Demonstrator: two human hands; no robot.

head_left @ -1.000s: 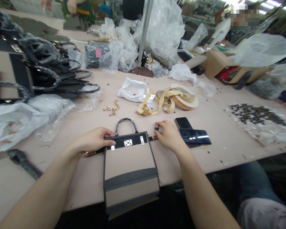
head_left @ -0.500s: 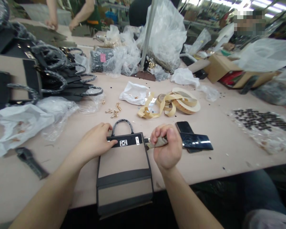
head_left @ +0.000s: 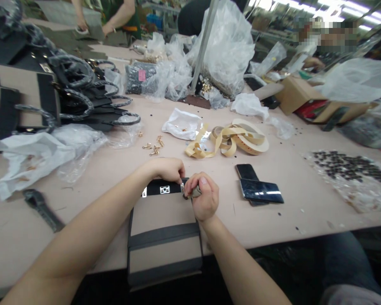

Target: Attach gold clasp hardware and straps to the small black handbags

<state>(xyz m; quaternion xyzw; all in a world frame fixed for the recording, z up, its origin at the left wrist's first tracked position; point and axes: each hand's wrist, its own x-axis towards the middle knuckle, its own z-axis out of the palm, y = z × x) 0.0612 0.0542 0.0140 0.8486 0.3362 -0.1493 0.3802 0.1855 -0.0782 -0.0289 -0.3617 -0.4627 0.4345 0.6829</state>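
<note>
A beige handbag (head_left: pixel 165 214) with black bands lies flat in front of me, its lower end past the table edge. Metal plates sit along its black top band, one (head_left: pixel 164 189) in the middle. My left hand (head_left: pixel 173 170) reaches across the top, fingers bent and pressed together at the right-hand plate; what they pinch is hidden. Closed in a fist, my right hand (head_left: pixel 205 198) grips a short tool (head_left: pixel 195 192) with a beige wrapped handle. The tool's tip meets the bag at that same plate. My left hand and forearm cover the bag's handle.
Small gold fittings (head_left: pixel 155 146) lie beyond the bag, near a white pouch (head_left: pixel 181 124) and a tape roll (head_left: pixel 241 136). Two phones (head_left: pixel 262 190) overlap at right. Finished-looking handbags (head_left: pixel 25 97) are piled at left. A dark strap (head_left: pixel 42 208) lies nearer. Another person's hands work at the back.
My left hand has moved right from the bag's upper left to its upper right plate. My right hand has brought the tool left onto that plate.
</note>
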